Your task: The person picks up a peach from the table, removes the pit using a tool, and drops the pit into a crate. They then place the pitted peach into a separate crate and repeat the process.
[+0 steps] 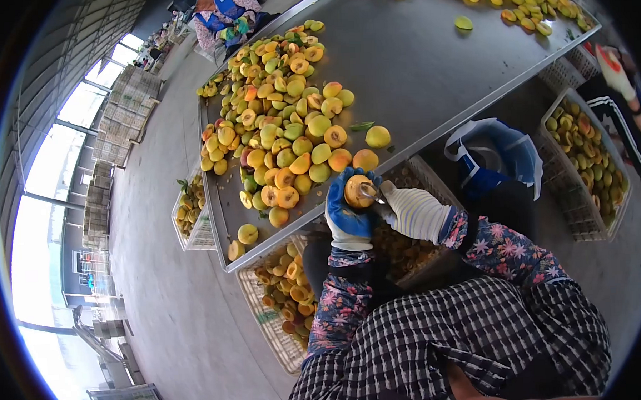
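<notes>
My left hand (347, 217), in a white glove with a blue coated palm, is closed around a cut peach (357, 192) at the table's near edge. My right hand (415, 211), in a white knit glove, grips a small shiny metal pitting tool (370, 190) whose tip is against the cut face of the fruit. Its exact shape is partly hidden by the fingers and fruit. Just beyond my hands, a heap of whole and halved peaches (289, 140) lies on the metal table (414, 60).
A crate of peach halves (289, 294) stands at my left, and another crate (437, 177) sits under my hands. To the right are a blue-lined bucket (501, 149) and a full fruit crate (583, 160). Other people (223, 18) sit around the table. Stacked crates (123, 112) stand far left.
</notes>
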`<state>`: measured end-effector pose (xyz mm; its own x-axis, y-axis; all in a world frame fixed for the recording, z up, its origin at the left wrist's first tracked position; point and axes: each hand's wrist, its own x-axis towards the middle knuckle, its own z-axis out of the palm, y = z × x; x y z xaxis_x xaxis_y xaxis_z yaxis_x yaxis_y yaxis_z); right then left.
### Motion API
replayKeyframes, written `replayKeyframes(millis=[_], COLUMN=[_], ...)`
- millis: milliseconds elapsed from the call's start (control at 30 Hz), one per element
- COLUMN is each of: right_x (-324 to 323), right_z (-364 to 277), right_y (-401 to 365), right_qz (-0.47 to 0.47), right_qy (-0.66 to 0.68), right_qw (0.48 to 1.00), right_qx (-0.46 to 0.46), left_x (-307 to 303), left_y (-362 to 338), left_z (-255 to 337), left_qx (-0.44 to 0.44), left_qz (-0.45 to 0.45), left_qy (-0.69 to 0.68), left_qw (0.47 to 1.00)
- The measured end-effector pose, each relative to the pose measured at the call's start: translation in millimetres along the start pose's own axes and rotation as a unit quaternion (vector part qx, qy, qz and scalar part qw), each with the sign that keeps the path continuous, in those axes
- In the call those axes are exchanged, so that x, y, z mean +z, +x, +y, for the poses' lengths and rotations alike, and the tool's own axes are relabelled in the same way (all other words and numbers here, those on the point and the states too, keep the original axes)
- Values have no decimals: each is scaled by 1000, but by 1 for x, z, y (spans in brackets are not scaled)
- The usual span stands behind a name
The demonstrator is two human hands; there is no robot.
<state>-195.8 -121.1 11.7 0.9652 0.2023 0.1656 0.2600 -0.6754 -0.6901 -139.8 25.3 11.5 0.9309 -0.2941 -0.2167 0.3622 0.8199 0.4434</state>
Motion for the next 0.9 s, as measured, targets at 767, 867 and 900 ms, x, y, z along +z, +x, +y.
replayKeyframes(millis=[767, 867, 900], right_x=[3, 0, -1], right_z=[-6, -7, -8], right_y=[-1, -2, -2], right_qz=[-55, -53, -58], right_qy=[-154, -151, -149], right_qw=[986, 987, 987], right_qx=[19, 16, 23], left_x=[-34, -36, -39], left_y=[2, 1, 2], left_z=[7, 6, 4], left_qx=[-24, -11, -11], left_qz=[-54, -72, -77], left_qy=[146, 167, 167], left_qw=[987, 983, 983])
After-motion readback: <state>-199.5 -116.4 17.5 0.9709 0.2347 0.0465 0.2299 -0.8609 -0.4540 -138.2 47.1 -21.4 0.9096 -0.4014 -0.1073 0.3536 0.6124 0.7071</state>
